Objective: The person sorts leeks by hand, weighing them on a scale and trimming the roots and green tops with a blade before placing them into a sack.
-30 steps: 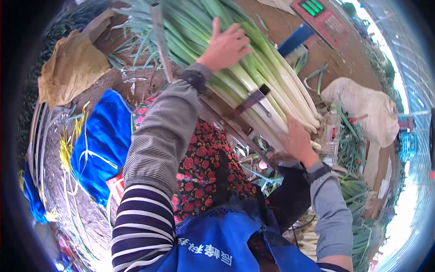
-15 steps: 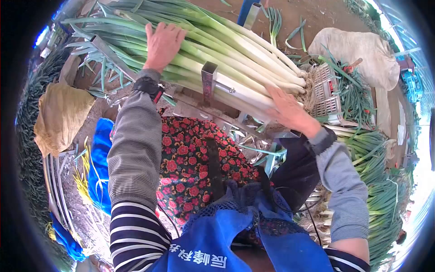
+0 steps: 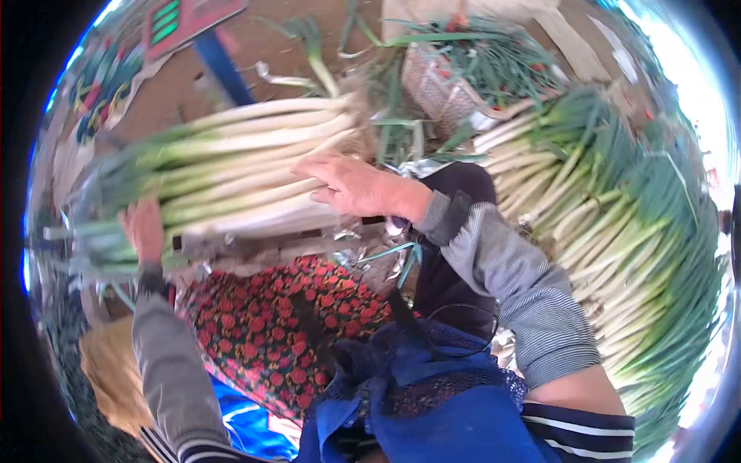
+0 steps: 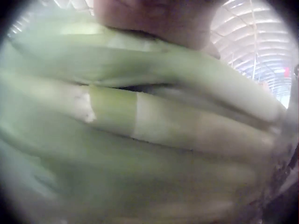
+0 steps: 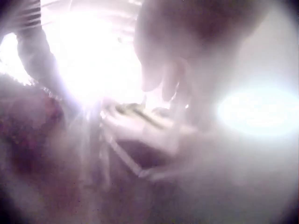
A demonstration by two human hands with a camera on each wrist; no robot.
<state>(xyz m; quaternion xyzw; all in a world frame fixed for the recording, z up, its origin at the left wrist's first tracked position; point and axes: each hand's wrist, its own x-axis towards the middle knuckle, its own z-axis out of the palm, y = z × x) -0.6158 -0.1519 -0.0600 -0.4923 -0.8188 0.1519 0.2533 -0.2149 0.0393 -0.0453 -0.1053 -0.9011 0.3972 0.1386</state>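
A thick bundle of long green onions lies across a metal rack in front of me, roots to the right and leaves to the left. My left hand rests on the green part at the near side. In the left wrist view, a blurred part of that hand lies over pale green stalks. Over the white stalks near the roots, my right hand reaches with its fingers extended. Glare and blur fill the right wrist view, where the right hand shows as a dark shape above pale stalks.
A crate with loose green leaves stands beyond the root end. Down the right side stretches a big pile of green onions. A scale with a green display is at the upper left. A flowered apron covers my lap.
The head view has swung to the right, bringing more of the onion pile into sight. My left hand has shifted toward the leaf end; my right hand stays by the white ends.
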